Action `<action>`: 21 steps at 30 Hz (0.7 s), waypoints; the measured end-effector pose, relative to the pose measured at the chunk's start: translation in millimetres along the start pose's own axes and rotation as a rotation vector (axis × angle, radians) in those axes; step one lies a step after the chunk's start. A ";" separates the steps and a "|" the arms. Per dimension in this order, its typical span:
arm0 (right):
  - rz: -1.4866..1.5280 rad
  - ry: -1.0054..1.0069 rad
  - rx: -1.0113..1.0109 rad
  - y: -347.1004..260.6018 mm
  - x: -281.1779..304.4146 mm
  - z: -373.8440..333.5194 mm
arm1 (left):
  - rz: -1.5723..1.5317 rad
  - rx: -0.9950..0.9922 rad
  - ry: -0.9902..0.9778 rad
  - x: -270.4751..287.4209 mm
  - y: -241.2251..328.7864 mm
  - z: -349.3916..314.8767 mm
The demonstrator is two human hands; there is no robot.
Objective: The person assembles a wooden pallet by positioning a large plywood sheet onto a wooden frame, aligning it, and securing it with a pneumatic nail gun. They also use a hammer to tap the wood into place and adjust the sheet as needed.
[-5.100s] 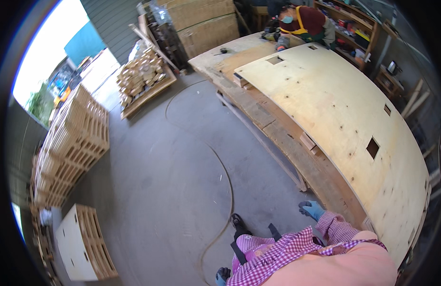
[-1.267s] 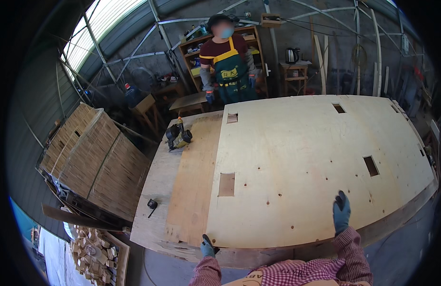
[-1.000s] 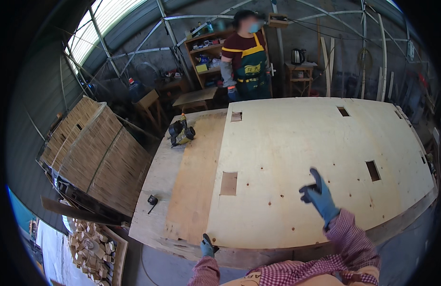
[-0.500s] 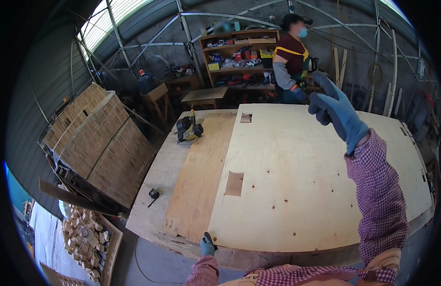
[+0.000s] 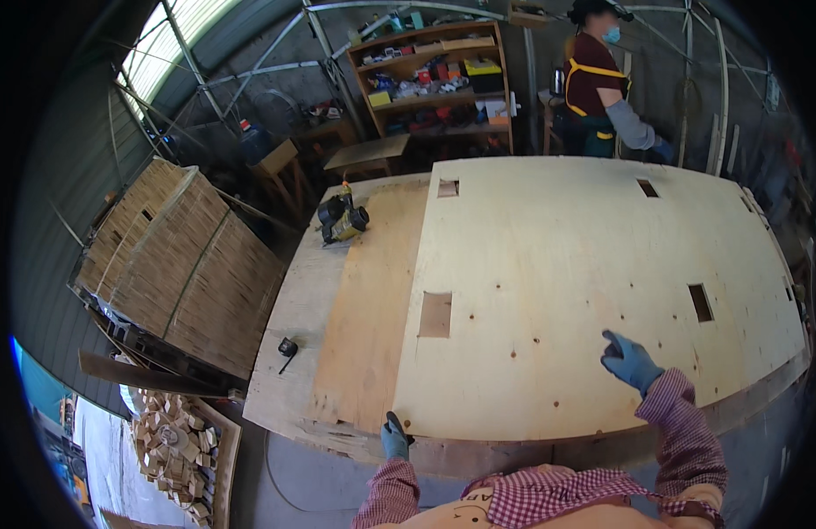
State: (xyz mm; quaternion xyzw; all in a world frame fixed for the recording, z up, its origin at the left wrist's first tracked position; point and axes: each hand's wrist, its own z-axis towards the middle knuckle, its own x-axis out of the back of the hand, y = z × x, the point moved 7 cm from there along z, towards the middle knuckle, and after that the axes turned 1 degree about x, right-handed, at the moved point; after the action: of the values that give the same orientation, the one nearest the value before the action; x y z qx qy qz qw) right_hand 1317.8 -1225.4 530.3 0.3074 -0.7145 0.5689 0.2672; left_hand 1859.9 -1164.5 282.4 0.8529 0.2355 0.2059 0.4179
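A pale plywood sheet [image 5: 505,370] with several rectangular cut-outs lies over a browner board [image 5: 359,335] on the worktable. At the sheet's near left corner, my gloved left hand [image 5: 395,438] grips the edge, its fingers on top. My gloved right hand [image 5: 633,363] is over the near right part of the sheet with nothing in it. Its forefinger points out to the left while the other fingers are partly bent; whether it touches the wood I cannot tell. A black-and-yellow power tool [image 5: 343,220] stands at the far left, and a small black tape measure [image 5: 287,348] lies nearer.
Strapped stacks of wood strips [image 5: 187,256] stand left of the table. Below them, a bin [image 5: 224,467] holds wood offcuts. Behind the table are a cluttered shelf [image 5: 430,106] and a masked co-worker [image 5: 593,88]. A hose or cable [image 5: 280,494] curves across the floor.
My right hand has come down from high above the far side to low over the sheet's near part. My left hand keeps its place at the corner. The co-worker has moved right.
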 end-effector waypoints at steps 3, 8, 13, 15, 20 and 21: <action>-0.309 0.147 0.025 96.6 -46.5 -21.2 | -0.017 -0.154 0.011 -5.3 0.3 14.9; -0.492 0.014 -0.235 158.8 -120.5 -73.3 | -0.268 -0.099 -0.111 4.6 -18.1 22.9; -0.444 -0.065 -0.442 153.7 -107.6 -91.4 | -0.051 -0.057 -0.112 -6.6 -27.7 21.3; -0.430 -0.080 -0.455 145.6 -110.6 -89.8 | -0.037 -0.078 -0.114 -3.4 -10.3 10.2; -0.447 -0.092 -0.457 139.9 -112.2 -91.3 | 0.019 -0.059 -0.152 -14.3 -5.8 19.3; -0.443 -0.115 -0.475 139.6 -113.0 -90.8 | 0.028 -0.058 -0.156 -15.5 -5.9 19.7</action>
State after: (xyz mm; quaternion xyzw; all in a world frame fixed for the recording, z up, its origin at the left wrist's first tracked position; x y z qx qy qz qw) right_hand 1292.5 -1098.6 376.1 0.4160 -0.7569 0.2963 0.4077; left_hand 1856.9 -1182.4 264.1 0.8572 0.1841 0.1512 0.4566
